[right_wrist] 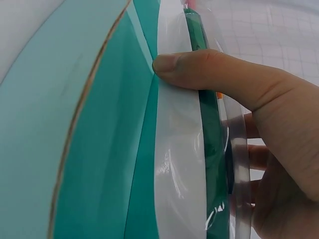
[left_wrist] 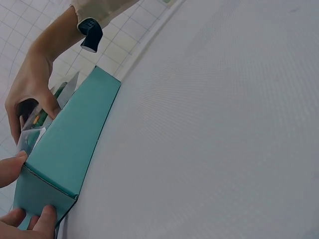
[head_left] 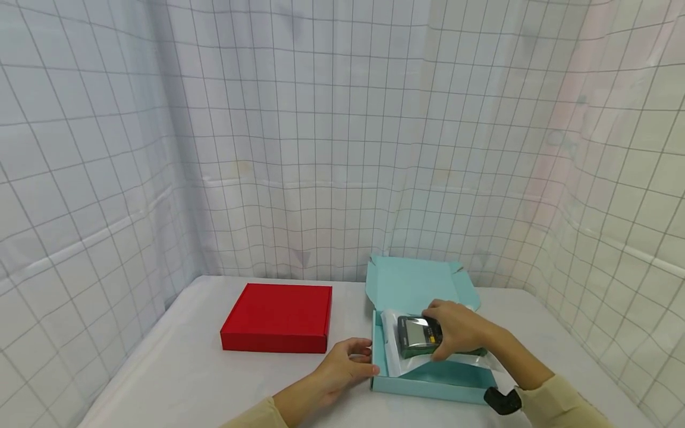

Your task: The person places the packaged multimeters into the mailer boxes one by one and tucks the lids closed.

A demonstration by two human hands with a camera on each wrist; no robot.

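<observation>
**Packet (right_wrist: 182,149) sat tilted in the mouth of the teal box (head_left: 430,387)**

The step in hand looked like guiding the clear packet through the box's opening; whether it was going in or coming out could not be told. The right hand (head_left: 458,327) gripped the packet and the dark device (head_left: 417,334) inside it, thumb on the near side, fingers on the far side. The left hand (head_left: 344,367) held the box's front-left corner, thumb at the top edge, fingers against the outer side wall. The next move seemed to call for a steady grip, a more even packet and an unmoving box.

The packet's left edge lay close to the left wall, where its film could catch. Its right end ran beneath the forearm, so clearance there was hidden. Along the front, a strip of box floor showed below the packet. The raised lid (head_left: 417,285) leaned back near the curtain (head_left: 321,148), leaving little space behind. The black wrist mount (head_left: 503,402) hung by the front-right corner and might have knocked it. Beyond the left hand, a gap separated the closed red box (head_left: 283,312) from the teal one, and the bench (head_left: 176,356) offered open room at front left.
</observation>
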